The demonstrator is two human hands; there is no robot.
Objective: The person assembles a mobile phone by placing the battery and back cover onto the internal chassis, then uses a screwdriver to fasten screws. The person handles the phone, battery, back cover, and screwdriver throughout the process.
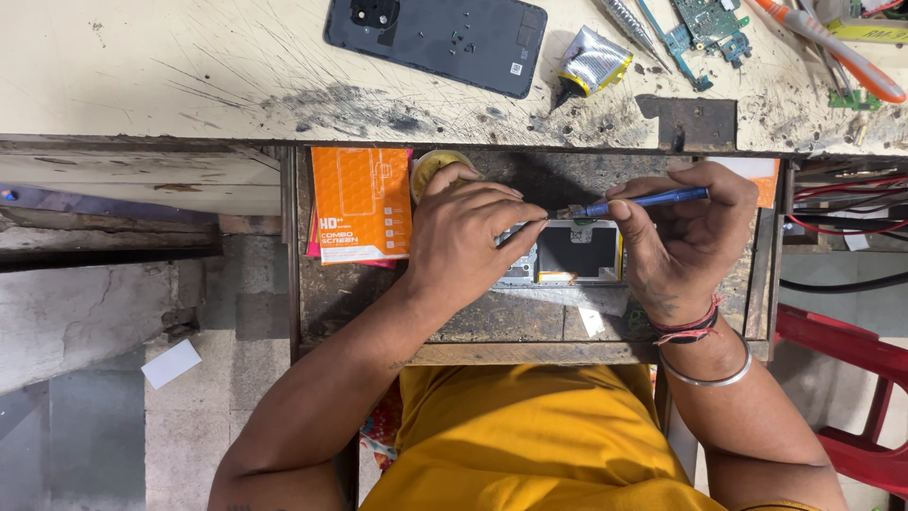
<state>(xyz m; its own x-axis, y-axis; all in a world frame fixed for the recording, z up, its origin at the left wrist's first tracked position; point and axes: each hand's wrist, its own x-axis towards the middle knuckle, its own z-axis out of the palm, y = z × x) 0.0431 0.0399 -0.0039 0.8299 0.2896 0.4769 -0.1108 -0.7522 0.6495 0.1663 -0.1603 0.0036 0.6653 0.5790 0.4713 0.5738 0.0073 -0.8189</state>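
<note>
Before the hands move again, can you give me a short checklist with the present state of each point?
1. Right hand grips the blue-handled tool: ok.
2. Tool tip meets the left hand fingertips: ok.
3. Opened phone lies flat in the pulled-out drawer: ok.
4. Left hand steadies the phone: ok.
5. What the tip touches: cannot tell, too small.
6. Orange package lies apart from the phone: ok.

Left hand [468, 237] covering the near end of the opened phone frame [577, 254], tool tip lost between the fingertips; blue-handled tool [653, 199] — rear end buried in the right hand [686, 237]; circuit board [709, 21] and orange-handled pliers [837, 47] cut off at the top edge; yellow tin [437, 166] mostly hidden behind the knuckles.
</note>
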